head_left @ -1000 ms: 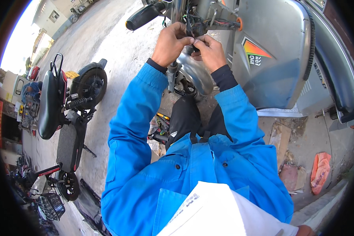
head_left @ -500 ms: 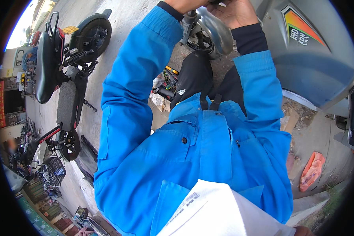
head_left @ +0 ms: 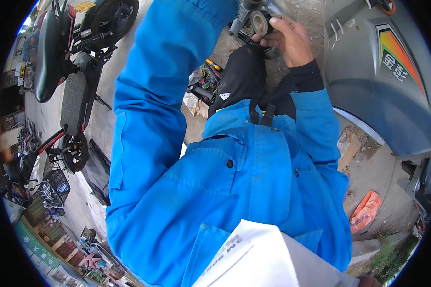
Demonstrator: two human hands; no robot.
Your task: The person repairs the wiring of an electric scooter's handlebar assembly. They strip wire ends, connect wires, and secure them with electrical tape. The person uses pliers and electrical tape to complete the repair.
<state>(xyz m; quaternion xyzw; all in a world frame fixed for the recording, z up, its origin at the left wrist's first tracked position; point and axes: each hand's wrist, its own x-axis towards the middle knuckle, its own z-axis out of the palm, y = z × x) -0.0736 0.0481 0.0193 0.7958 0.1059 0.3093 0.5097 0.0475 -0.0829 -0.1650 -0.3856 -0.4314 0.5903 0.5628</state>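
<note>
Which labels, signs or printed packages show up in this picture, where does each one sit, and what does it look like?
Striped decal: on the grey vehicle panel at upper right; a triangle of red, orange, yellow and green bands with white characters.
Small white logo patch: on the black cloth at the person's knee, top centre.
White sheet: bottom centre, against the blue jacket; folded, with grey print.
Green signboard: far lower left, a long strip.

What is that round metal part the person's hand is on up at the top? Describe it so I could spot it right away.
Start from the big grey vehicle body panel on the right, then look left to the top edge, where the right hand rests. Just left of its fingers sits the grey metal part. Unlike the black knee below it, it shows a round, ring-shaped end face with a dark centre.
</note>
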